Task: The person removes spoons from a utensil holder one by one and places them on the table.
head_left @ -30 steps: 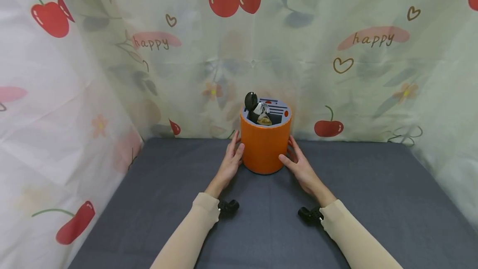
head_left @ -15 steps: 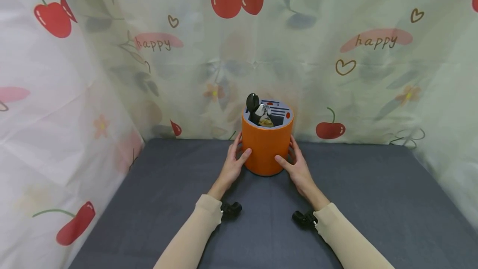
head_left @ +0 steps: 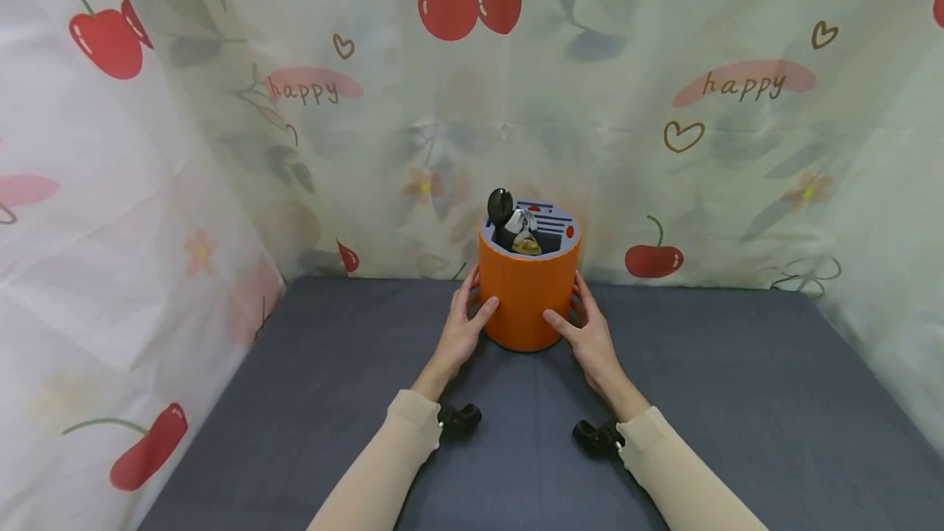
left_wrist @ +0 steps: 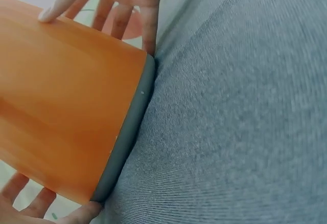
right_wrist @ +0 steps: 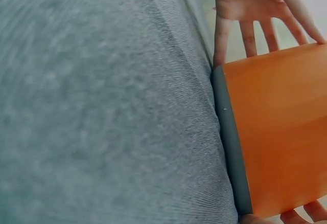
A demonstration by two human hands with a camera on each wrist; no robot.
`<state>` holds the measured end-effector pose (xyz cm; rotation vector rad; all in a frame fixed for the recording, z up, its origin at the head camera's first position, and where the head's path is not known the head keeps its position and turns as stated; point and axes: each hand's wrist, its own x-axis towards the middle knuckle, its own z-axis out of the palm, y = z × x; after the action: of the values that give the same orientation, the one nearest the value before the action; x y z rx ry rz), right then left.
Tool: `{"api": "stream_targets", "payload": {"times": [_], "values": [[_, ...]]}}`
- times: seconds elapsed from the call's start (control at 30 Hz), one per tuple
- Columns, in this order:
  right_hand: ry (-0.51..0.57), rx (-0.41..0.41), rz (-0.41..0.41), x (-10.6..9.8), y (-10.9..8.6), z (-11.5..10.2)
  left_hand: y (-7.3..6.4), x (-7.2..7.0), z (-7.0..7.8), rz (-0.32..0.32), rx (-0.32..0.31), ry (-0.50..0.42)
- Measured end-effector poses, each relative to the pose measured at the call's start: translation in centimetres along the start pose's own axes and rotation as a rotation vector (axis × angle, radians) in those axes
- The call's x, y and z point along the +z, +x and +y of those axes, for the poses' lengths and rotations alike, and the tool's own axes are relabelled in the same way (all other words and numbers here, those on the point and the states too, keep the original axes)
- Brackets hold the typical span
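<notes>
A round orange holder (head_left: pixel 525 301) with a slotted lilac top (head_left: pixel 549 215) stands upright on the grey cloth at the back. A dark glossy oval like a spoon's bowl (head_left: pixel 500 207) and a crumpled-looking silver and gold piece (head_left: pixel 525 234) stick out of its top opening. The left hand (head_left: pixel 459 333) holds the holder's left side, thumb on the front and fingers round the side. On the opposite side, the right hand (head_left: pixel 593 340) holds it the same way. The left wrist view shows its dark base rim (left_wrist: pixel 127 127) at the cloth.
The grey cloth (head_left: pixel 332 400) covers the tabletop. Behind it hangs a curtain (head_left: pixel 605 146) printed with cherries, close to the holder's back; another white panel (head_left: pixel 147 269) stands at the left. Black wrist straps (head_left: pixel 459 418) jut inward below the hands.
Both hands have closed in on the holder, and their thumbs now rest on its front. The right forearm has shifted leftward. The holder keeps about the same place on the cloth.
</notes>
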<state>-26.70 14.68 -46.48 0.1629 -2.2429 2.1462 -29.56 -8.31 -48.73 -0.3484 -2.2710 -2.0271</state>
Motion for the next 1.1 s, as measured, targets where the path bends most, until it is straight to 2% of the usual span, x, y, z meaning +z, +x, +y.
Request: {"api": "stream_targets", "payload": {"times": [0.23, 0.5, 0.83, 1.1], "values": [[0.036, -0.042, 0.024, -0.2, 0.7, 1.4, -0.3, 0.2, 0.5, 0.001, -0.006, -0.024], [0.060, -0.051, 0.020, 0.3, 0.7, 0.8, -0.8, -0.2, 1.0, 0.015, -0.005, -0.051], [0.042, -0.099, 0.015, 3.3, 0.1, -0.7, -2.3, -3.1, 2.7, 0.064, -0.046, -0.070], [0.067, -0.127, 0.012, 5.2, -0.2, -1.1, -3.1, -5.2, 3.3, 0.067, -0.058, -0.100]]}}
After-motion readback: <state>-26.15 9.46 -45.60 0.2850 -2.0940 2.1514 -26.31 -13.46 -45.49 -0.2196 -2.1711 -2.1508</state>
